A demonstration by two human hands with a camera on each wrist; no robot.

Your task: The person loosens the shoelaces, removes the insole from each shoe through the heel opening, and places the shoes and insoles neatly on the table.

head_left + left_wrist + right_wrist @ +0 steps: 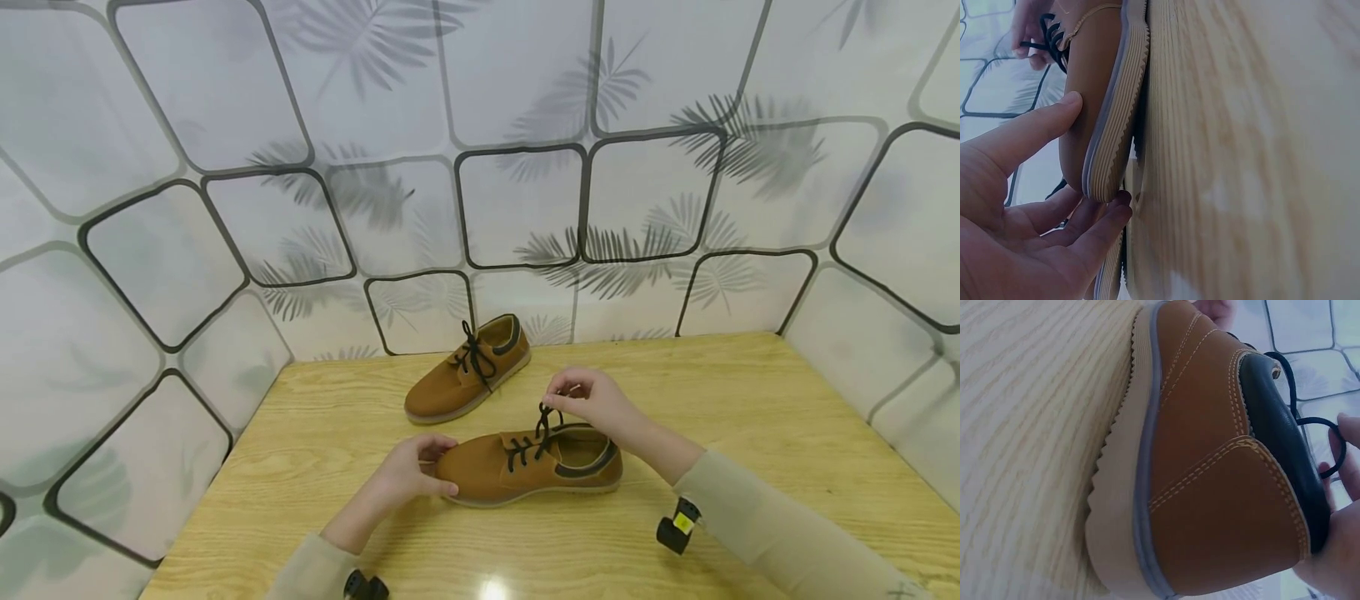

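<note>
A brown lace-up shoe (480,468) rests sole down on the table, toe to the left. My left hand (405,477) grips its toe; in the left wrist view the thumb (1047,128) lies on the upper and the fingertips curl at the sole's front edge. Above the shoe's opening, my right hand (592,406) pinches a black shoelace (541,423), raised from the tongue area. The right wrist view shows the shoe's heel and dark padded collar (1279,437), with a lace loop (1329,423) running up to the fingers.
A matching brown shoe (442,393) with its laces tied in a bow stands behind, near the back edge of the wooden table (337,417). Leaf-patterned sheeting (525,208) encloses the back and sides. Each wrist carries a small black camera (673,533).
</note>
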